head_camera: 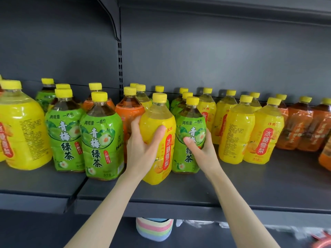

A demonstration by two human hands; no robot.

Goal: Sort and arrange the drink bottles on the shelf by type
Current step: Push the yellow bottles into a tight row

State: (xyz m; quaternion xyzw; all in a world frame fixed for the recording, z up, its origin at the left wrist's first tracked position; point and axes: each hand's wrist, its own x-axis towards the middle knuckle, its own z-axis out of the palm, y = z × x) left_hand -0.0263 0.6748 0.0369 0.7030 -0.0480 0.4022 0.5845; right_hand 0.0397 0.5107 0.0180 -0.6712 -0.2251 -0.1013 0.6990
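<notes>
Shelf front [232,197]: hands [143,154] [206,151] grip yellow bottle [157,122], green bottle [190,120].

Low in your view you have a stack of pastel items [154,230], banded pink, green and blue; what they are is unclear. Just right of it lies crumpled clear plastic wrapping [197,223], and a blurred red object [322,242] sits in the bottom right corner.

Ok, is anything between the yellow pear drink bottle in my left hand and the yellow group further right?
Yes. The green plum tea bottle, gripped by the right hand, stands between the yellow pear drink bottle in the left hand and the yellow group. More green bottles stand behind it.
</notes>
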